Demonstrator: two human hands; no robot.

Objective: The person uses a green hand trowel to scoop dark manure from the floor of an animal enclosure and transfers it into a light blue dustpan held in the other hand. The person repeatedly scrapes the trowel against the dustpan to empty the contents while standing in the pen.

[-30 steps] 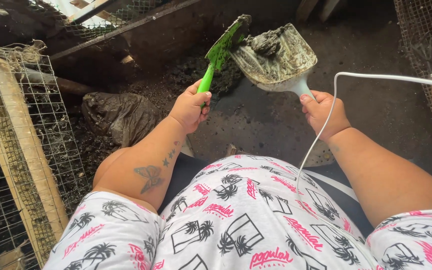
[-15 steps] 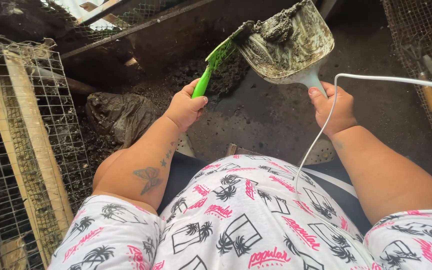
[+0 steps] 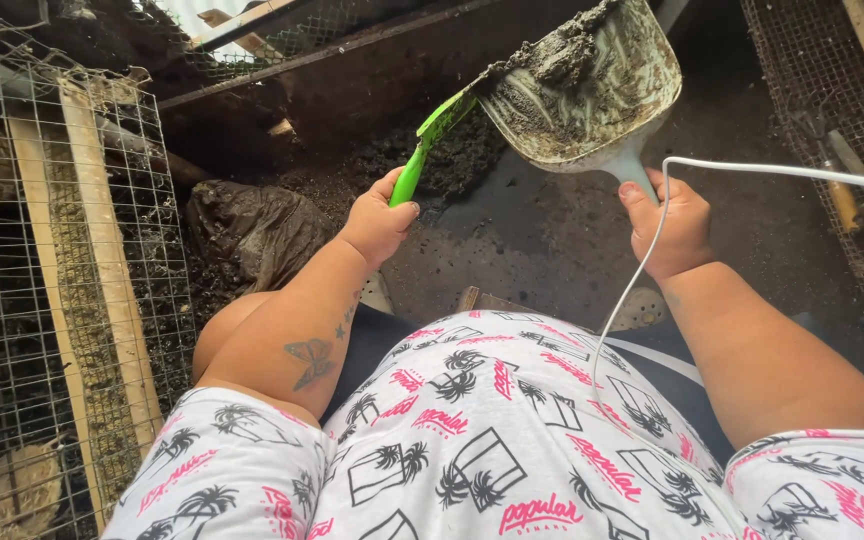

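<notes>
Above the dark, wet floor (image 3: pixel 552 250) the right hand (image 3: pixel 674 225) holds a pale plastic dustpan (image 3: pixel 602 95) by its short handle, fingers closed round it, the pan lifted and tilted with its mouth toward the upper left. Caked dirt (image 3: pixel 552 60) lies heaped along the pan's upper edge and smeared over its inside. The left hand (image 3: pixel 380 222) has its fingers wrapped round the green handle of a small brush (image 3: pixel 430 145), whose far end touches the pan's lip. Beneath the brush a mound of the same dark muck (image 3: pixel 452 165) sits on the floor, and just left of it lies a crumpled dark bag (image 3: pixel 257 230). Wire cages (image 3: pixel 12 300) stand at the left, more mesh at the right. A white cord (image 3: pixel 652 230) crosses in front of the right hand.

Loaded like this the pan likely feels front-heavy and wants to tip; the load looks damp, clinging, apt to slide off in clumps. The handle, gripped close to the pan body, seems the surest hold, since the plastic looks stiff but slick with grime
</notes>
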